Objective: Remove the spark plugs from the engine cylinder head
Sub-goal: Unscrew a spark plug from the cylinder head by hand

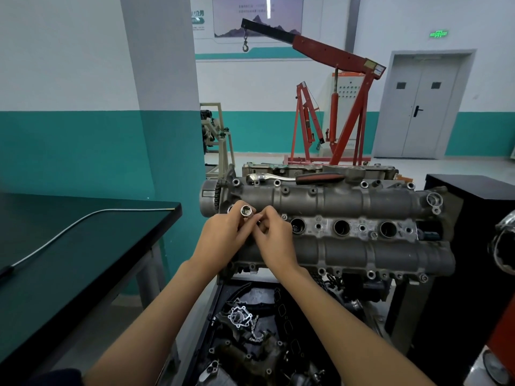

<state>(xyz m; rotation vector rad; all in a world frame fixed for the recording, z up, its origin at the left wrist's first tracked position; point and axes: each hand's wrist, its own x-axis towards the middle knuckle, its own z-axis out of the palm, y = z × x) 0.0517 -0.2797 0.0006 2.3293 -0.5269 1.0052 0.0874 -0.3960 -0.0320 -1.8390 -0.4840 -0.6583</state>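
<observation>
Hands meet over the left end of the cylinder head [328,201], which sits on a stand before us. Our left hand [223,235] curls its fingers round a socket [247,210], held upright with its open hex end facing up. Our right hand [274,235] has its fingers bent, the tips touching the left hand's just below the socket; whether they pinch anything we cannot tell. Three open plug wells [342,227] show in a row to the right of the hands; no spark plug is visible in them. A ratchet [298,178] with a red-and-black grip lies along the far edge of the head. A dark desk [83,232] stands at left, a red engine crane [342,107] behind, and a tray of parts [250,338] below.
</observation>
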